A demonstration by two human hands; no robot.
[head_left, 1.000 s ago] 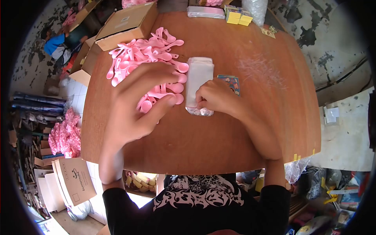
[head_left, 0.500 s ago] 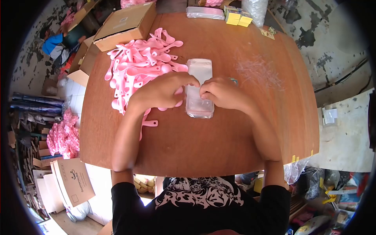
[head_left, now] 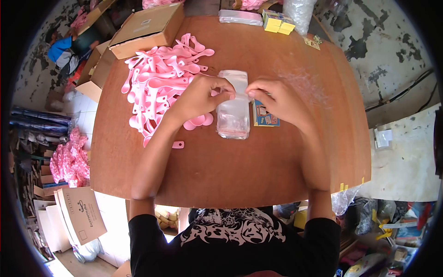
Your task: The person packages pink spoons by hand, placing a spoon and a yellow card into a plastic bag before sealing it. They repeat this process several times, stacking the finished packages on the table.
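A stack of clear plastic bags [head_left: 233, 122] lies upright in front of me at the middle of the table. Above it, my left hand [head_left: 207, 94] is closed in a pinch at the left side of a thin clear plastic bag. Opposite, my right hand [head_left: 272, 97] pinches the bag's right side; the film between the fingertips is hard to make out. Blue printed cards [head_left: 264, 116] lie beside the stack, partly under my right hand. Left of my left hand is a heap of pink plastic spoons [head_left: 159, 83], some hidden behind my forearm.
A cardboard box [head_left: 147, 30] stands at the back left. Along the far edge are a pack of clear bags [head_left: 240, 17], yellow card stacks [head_left: 278, 22] and a clear plastic roll [head_left: 297, 16]. Thin clear strips [head_left: 302, 87] are scattered at right. Another person [head_left: 63, 53] is at far left.
My right hand has moved up and slightly right, uncovering the blue cards. My left hand has risen a little, its fingertips now pinched together. The view has shifted slightly.
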